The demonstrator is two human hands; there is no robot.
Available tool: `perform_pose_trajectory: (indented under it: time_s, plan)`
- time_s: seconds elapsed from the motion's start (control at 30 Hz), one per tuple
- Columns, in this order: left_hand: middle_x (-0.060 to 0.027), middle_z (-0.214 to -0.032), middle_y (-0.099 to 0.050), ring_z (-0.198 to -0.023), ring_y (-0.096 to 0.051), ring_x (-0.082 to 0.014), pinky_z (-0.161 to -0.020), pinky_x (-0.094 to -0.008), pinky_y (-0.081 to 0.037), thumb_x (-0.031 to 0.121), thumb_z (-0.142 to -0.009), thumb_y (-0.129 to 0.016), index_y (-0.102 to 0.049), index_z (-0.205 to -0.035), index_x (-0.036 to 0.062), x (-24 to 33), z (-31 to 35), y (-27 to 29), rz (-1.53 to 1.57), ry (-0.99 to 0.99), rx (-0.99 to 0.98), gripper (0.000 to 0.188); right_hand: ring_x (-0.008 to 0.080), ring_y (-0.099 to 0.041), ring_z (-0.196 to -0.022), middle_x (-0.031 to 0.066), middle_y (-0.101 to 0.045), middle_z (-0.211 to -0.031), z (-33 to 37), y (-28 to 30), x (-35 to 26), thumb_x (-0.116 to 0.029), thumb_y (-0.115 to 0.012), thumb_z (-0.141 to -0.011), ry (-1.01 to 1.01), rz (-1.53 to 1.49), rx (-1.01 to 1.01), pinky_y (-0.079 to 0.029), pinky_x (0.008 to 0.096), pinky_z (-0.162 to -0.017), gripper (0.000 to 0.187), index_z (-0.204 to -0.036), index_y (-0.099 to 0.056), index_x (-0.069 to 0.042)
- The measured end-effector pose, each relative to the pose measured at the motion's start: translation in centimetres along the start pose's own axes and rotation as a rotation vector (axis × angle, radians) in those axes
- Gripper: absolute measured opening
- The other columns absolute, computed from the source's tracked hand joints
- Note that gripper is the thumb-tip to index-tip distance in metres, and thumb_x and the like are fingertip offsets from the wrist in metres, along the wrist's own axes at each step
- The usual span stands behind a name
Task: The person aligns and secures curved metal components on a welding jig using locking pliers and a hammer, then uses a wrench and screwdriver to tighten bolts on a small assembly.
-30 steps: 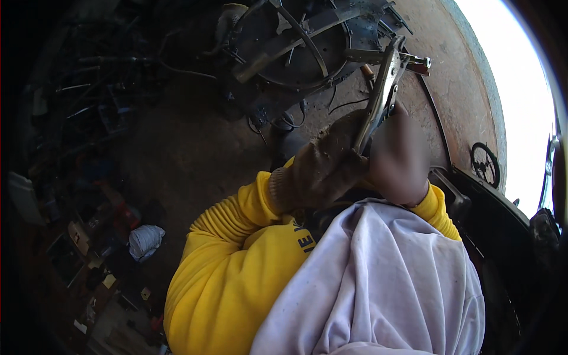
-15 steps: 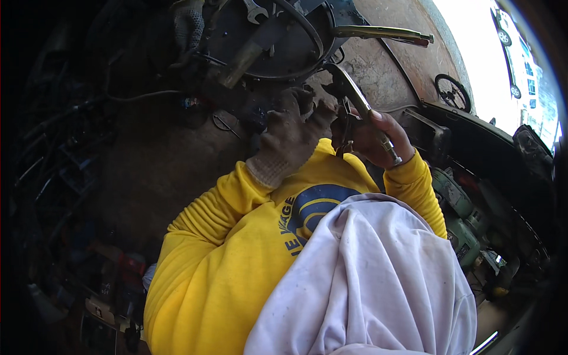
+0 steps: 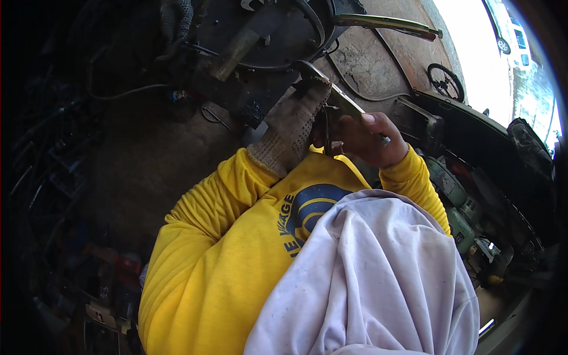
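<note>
Pliers (image 3: 348,99), metal, one pair: mid-scene, tilted, head toward far left. Right hand (image 3: 373,142), bare: wrapped around the handles. Left hand (image 3: 291,121), gloved: at the head; cannot tell whether its fingers clasp it. Second pliers (image 3: 390,23): far right, beside a round plate (image 3: 296,41). Risks: loose right-hand hold, pliers could slip; closing jaws could pinch gloved fingers.

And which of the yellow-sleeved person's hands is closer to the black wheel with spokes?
Right. The bare right hand is below and left of the black wheel in the picture; the gloved left hand is farther left.
</note>
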State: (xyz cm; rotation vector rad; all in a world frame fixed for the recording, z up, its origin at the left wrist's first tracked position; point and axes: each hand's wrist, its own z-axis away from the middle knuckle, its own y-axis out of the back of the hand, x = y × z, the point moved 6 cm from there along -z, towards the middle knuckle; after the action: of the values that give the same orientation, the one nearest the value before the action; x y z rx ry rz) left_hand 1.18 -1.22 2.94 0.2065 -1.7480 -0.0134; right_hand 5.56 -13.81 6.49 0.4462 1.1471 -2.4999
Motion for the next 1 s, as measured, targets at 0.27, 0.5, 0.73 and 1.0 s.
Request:
perform_pose_trajectory:
  time_s: [0.27, 0.5, 0.73, 1.0]
  plan:
    - [-0.0032, -0.08, -0.06, -0.063, -0.056, -0.0085, -0.055, -0.0237, -0.046, 0.04, -0.101, -0.036, -0.055, -0.108, 0.0044, -3.9, 0.8, -1.9, 0.524, 0.641, -0.071, 0.041, 0.0217, -0.059, -0.103, 0.0106, -0.063, -0.113, -0.3, 0.5, 1.3, -0.038, -0.042, -0.092, -0.032, 0.0, 0.116, -0.042, 0.036, -0.091, 0.048, -0.124, -0.053, -0.003]
    - [-0.0043, -0.08, -0.058, -0.066, -0.057, -0.0091, -0.06, -0.0225, -0.05, 0.037, -0.101, -0.039, -0.054, -0.111, 0.0044, -2.5, 0.4, -1.1, 0.585, 0.774, 0.023, 0.037, 0.0192, -0.06, -0.099, 0.011, -0.063, -0.112, 0.2, 1.2, 1.2, -0.027, -0.048, -0.094, 0.028, 0.144, 0.234, -0.046, 0.031, -0.083, 0.036, -0.12, -0.056, -0.004]
    - [-0.0053, -0.083, -0.057, -0.073, -0.059, -0.0116, -0.061, -0.0258, -0.052, 0.019, -0.094, -0.054, -0.046, -0.134, 0.0142, -2.5, 0.1, -0.7, 0.209, 0.403, -0.081, 0.041, 0.0189, -0.06, -0.096, 0.0088, -0.061, -0.103, -0.3, 2.0, 1.5, -0.004, -0.051, -0.093, 0.352, 0.658, 0.165, -0.046, 0.0269, -0.081, 0.029, -0.121, -0.054, -0.007]
    - [-0.0116, -0.096, -0.057, -0.081, -0.062, -0.0196, -0.069, -0.0316, -0.053, 0.008, -0.086, -0.058, -0.047, -0.131, 0.0167, -1.3, 0.5, -0.8, 0.406, 0.473, -0.027, 0.048, 0.0155, -0.058, -0.094, 0.0072, -0.06, -0.104, -0.8, 0.5, 1.3, -0.024, -0.055, -0.091, 0.034, 0.332, 0.29, -0.044, 0.0264, -0.083, 0.037, -0.123, -0.051, -0.006]
